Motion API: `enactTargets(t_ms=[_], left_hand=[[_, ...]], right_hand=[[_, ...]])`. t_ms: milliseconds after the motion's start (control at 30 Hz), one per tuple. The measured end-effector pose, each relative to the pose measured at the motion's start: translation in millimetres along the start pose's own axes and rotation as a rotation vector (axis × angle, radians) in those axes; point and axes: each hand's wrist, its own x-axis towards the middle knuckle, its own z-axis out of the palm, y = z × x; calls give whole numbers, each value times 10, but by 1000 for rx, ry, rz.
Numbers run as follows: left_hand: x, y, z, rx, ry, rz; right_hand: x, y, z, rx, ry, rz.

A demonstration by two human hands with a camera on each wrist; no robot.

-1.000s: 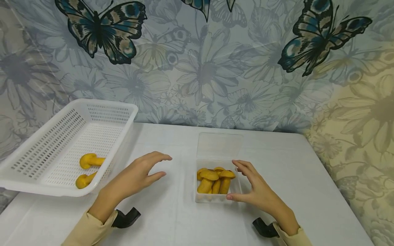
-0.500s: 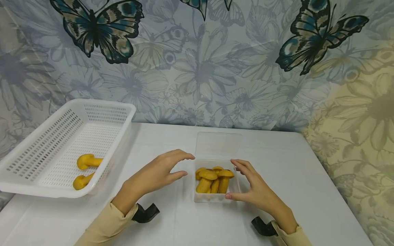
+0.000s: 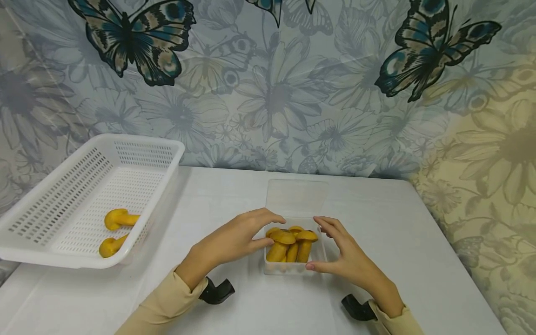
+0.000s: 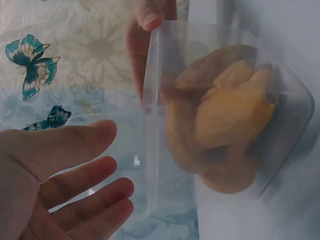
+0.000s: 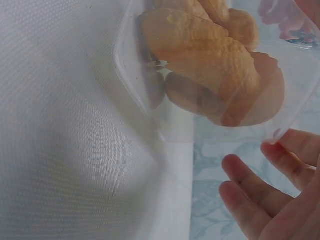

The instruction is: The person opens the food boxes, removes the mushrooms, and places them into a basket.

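Note:
A clear plastic box (image 3: 289, 269) with its lid (image 3: 297, 195) folded back stands on the table. Several yellow-brown mushrooms (image 3: 284, 238) lie in it, caps toward the back. My right hand (image 3: 351, 260) holds the box at its right side, thumb at the near corner and fingers at the far one. In the right wrist view, a fingertip of that hand (image 5: 280, 190) meets the box's rim. My left hand (image 3: 234, 239) reaches over the box's left edge, thumb and fingers spread, holding nothing. The left wrist view shows this hand (image 4: 65, 185) apart from the box wall (image 4: 154, 100).
A white perforated basket (image 3: 63, 262) stands at the left with two yellow mushrooms (image 3: 119, 218) inside. White cloth (image 3: 251, 307) covers the table, and a butterfly-print wall covering (image 3: 276, 93) rises behind it. A black wrist mount (image 3: 217, 292) sits at each sleeve.
My left hand has moved right from beside the basket to the box's left edge. The right hand stays at the box, and the mushrooms lie as before.

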Motion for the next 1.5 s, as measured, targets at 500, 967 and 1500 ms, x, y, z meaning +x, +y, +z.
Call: enactTargets(t_ms=[500, 967, 1500], left_hand=[[202, -32, 230, -9, -39, 30], [357, 19, 247, 84, -175, -87], [379, -17, 347, 197, -131, 5]], right_hand=[[-1, -8, 9, 14, -15, 18], [2, 4, 9, 14, -14, 14], [-4, 6, 10, 6, -2, 13]])
